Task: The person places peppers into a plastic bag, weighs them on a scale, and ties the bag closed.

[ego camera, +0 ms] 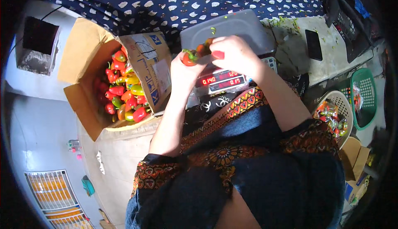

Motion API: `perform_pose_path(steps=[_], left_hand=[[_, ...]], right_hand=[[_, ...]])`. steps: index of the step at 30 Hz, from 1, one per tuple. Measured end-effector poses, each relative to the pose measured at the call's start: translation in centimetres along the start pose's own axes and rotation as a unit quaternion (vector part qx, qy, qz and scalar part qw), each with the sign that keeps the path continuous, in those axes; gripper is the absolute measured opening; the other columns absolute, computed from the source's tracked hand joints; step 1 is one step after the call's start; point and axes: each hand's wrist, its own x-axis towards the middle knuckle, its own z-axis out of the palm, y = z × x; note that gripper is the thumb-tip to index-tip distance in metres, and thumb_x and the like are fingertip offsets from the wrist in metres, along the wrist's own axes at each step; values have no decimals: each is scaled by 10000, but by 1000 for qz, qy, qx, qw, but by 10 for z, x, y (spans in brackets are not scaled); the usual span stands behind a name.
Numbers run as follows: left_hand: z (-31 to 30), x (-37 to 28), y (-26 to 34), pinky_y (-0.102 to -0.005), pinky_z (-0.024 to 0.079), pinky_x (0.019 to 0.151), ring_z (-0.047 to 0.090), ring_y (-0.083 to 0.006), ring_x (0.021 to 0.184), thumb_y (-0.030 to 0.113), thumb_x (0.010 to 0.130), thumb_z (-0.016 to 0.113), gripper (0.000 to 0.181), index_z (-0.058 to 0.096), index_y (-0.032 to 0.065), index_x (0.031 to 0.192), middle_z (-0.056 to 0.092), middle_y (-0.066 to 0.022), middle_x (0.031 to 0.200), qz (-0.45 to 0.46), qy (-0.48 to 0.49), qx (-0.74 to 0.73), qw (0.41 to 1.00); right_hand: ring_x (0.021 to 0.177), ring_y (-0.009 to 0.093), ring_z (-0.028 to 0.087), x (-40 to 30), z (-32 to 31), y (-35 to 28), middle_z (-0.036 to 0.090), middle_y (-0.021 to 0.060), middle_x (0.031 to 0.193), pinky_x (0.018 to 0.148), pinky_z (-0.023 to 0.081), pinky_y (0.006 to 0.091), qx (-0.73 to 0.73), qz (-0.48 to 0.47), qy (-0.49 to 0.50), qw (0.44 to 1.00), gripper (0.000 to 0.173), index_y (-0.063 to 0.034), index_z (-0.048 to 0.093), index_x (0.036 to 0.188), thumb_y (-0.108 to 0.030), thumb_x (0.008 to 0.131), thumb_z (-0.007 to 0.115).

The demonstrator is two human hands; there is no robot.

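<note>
My left hand [185,73] holds a red pepper [188,59] with a green stem, in front of a digital weighing scale. My right hand [234,51] is close beside it, its fingers curled at a cluster of orange-red peppers [202,49]. A red patch shows under the right fingers; whether it is another pepper I cannot tell. Both hands are raised over the near edge of the scale's dark grey platform [236,24]. Below them the scale's display [222,80] glows with red digits. A green scrap [213,30] lies on the platform.
An open cardboard box [84,104] full of red, yellow and green peppers [126,94] leans at the left. A dark phone [313,45] and green trimmings [287,24] lie at the right. Beyond are a beige basket [345,114] with bagged peppers and a green basket [370,104].
</note>
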Motion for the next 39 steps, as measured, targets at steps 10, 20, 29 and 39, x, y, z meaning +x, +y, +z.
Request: perform_pose_path(steps=[10,20,29,39], left_hand=[[1,-10,5,-251,451,624,540,-84,645,104,656,704,208,581,34,809,586,-17,687,49,6,36,998],[2,-12,10,-249,448,624,540,-85,647,88,648,688,203,573,25,802,578,-16,678,53,13,71,996],[-2,-32,22,-269,466,665,567,-112,691,96,692,683,192,565,14,820,596,-66,723,85,63,19,994],[2,-53,-40,-302,457,808,589,-198,922,88,822,589,429,392,37,1199,590,-139,989,29,-147,71,986]], right_hand=[[680,299,626,-4,21,-5,629,92,708,605,501,417,-93,13,-7,996,120,-96,628,659,-214,674,615],[673,303,633,-4,22,-4,631,112,682,598,505,419,-112,32,8,993,145,-89,635,652,-220,692,587],[581,266,625,-25,-20,133,625,118,618,568,486,362,-40,338,243,908,218,-61,674,733,-268,743,604],[659,97,507,-14,36,33,572,17,712,620,415,276,236,133,-181,945,312,-35,578,834,-336,835,660]])
